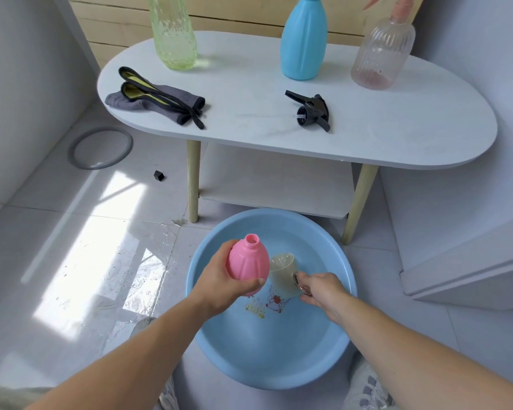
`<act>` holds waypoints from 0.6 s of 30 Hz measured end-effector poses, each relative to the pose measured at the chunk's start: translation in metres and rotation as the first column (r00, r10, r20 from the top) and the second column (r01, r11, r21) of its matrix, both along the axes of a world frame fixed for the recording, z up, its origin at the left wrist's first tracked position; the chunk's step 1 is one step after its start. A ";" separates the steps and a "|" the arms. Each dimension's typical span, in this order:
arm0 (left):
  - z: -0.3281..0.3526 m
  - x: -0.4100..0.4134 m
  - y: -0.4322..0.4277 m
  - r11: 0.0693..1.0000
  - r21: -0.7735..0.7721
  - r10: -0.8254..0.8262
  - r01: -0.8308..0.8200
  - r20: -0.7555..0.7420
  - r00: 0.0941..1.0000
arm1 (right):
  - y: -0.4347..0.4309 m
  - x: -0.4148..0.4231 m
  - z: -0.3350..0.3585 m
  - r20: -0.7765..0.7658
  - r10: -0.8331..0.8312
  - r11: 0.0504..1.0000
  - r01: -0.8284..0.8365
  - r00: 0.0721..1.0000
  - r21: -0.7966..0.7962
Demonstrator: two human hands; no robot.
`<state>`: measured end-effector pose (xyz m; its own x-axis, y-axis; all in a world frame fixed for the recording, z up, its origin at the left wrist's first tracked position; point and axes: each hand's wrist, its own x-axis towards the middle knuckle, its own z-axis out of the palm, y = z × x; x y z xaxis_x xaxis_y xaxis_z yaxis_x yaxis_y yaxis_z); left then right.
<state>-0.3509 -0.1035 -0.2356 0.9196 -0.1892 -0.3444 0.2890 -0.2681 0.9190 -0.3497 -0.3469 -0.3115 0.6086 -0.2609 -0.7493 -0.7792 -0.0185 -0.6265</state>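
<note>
While left grip [219, 281] clamps the pink bottle [248, 261], right grip [320, 290] clamps the cup [283, 270] in a basin [279, 377] on wet tiles [131, 276].

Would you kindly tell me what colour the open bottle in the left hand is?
Pink. The bottle, gripped by the left hand, shows best in the head view.

Home interior, tiled floor [71, 247], white side table [367, 134]
</note>
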 end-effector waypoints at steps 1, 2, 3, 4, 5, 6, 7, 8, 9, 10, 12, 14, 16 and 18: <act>-0.001 0.000 0.001 1.000 -0.004 0.004 -0.004 0.002 1.000 | -0.002 -0.001 0.001 0.023 -0.005 1.000 0.005 1.000 0.019; -0.001 0.001 0.001 1.000 -0.006 0.011 -0.010 0.006 1.000 | -0.004 -0.001 0.004 0.048 -0.011 0.999 0.009 0.999 0.040; -0.001 0.001 0.002 1.000 -0.004 0.017 -0.017 0.013 1.000 | -0.006 -0.002 0.007 0.076 -0.014 0.998 0.010 0.997 0.057; -0.001 0.001 0.002 1.000 -0.001 0.023 -0.023 0.021 1.000 | -0.009 -0.002 0.011 0.104 -0.013 0.997 0.005 0.995 0.071; 0.000 0.001 0.003 1.000 0.002 0.026 -0.027 0.031 0.999 | -0.012 -0.002 0.016 0.130 -0.009 0.996 -0.002 0.992 0.087; 0.001 0.002 0.003 0.999 0.003 0.032 -0.032 0.039 0.999 | -0.016 -0.002 0.022 0.158 -0.007 0.994 -0.009 0.987 0.105; 0.002 0.002 0.003 0.999 0.001 0.038 -0.038 0.045 0.998 | -0.019 -0.002 0.028 0.189 -0.009 0.992 -0.015 0.982 0.125; 0.004 0.002 0.003 0.999 -0.003 0.044 -0.044 0.050 0.998 | -0.022 -0.001 0.036 0.218 -0.007 0.990 -0.024 0.976 0.138; 0.005 0.002 0.004 0.999 -0.002 0.049 -0.049 0.055 0.997 | -0.025 0.000 0.044 0.243 -0.003 0.988 -0.035 0.970 0.150; 0.006 0.003 0.004 0.998 -0.003 0.055 -0.055 0.059 0.997 | -0.028 0.001 0.055 0.264 0.004 0.987 -0.047 0.964 0.154; 0.008 0.002 0.004 0.998 -0.003 0.059 -0.059 0.069 0.996 | -0.032 0.001 0.078 0.308 0.034 0.984 -0.085 0.951 0.154; 0.010 0.002 0.003 0.998 -0.002 0.057 -0.057 0.068 0.996 | -0.038 0.001 0.101 0.337 0.084 0.980 -0.138 0.938 0.141; 0.015 0.000 0.002 0.999 -0.001 0.049 -0.049 0.077 0.996 | -0.041 -0.002 0.124 0.368 0.146 0.974 -0.199 0.918 0.112; 0.019 -0.001 0.000 0.999 0.001 0.035 -0.035 0.091 0.995 | -0.045 -0.005 0.148 0.396 0.189 0.969 -0.236 0.898 0.074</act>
